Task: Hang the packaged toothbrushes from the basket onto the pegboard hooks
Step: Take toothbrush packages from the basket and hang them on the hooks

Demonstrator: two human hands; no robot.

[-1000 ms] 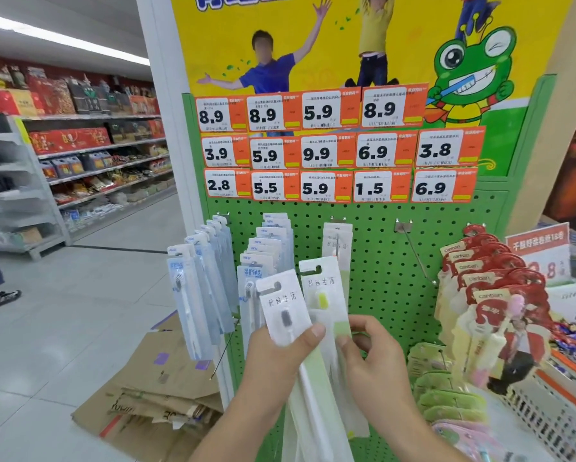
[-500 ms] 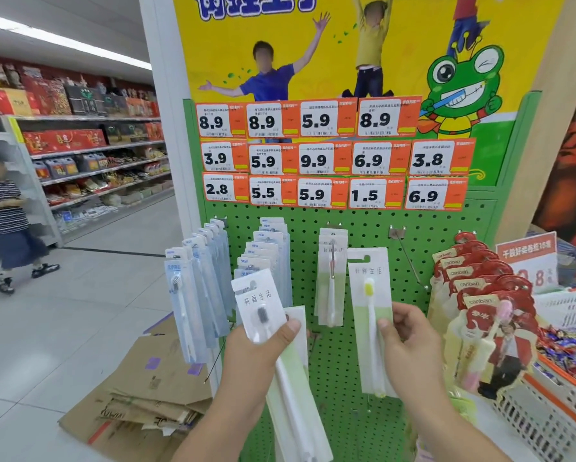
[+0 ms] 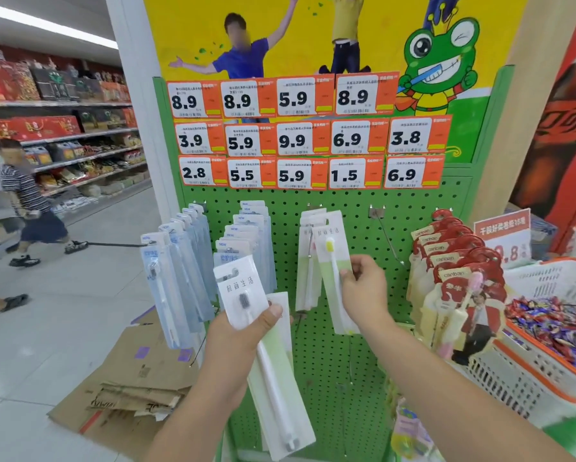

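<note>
Up at the pegboard point(image 3: 353, 361), right hand point(image 3: 363, 288) pinching yellow-bristled toothbrush pack point(image 3: 334, 271) by its edge; lower left, left hand point(image 3: 243, 331) closed around remaining packs point(image 3: 266, 348).

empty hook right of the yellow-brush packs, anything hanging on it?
No: the bare hook juts from the pegboard with nothing hanging on it.

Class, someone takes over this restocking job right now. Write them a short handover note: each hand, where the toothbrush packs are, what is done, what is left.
Left hand: holds the spare packs.
Right hand: holds the yellow-bristle pack up at the middle hook, in front of the packs already hanging there; I cannot tell if it is on the hook.
Done: some packs hung.
Left: seat this pack, then hang the spare packs. The next hook to the right is bare.
</note>
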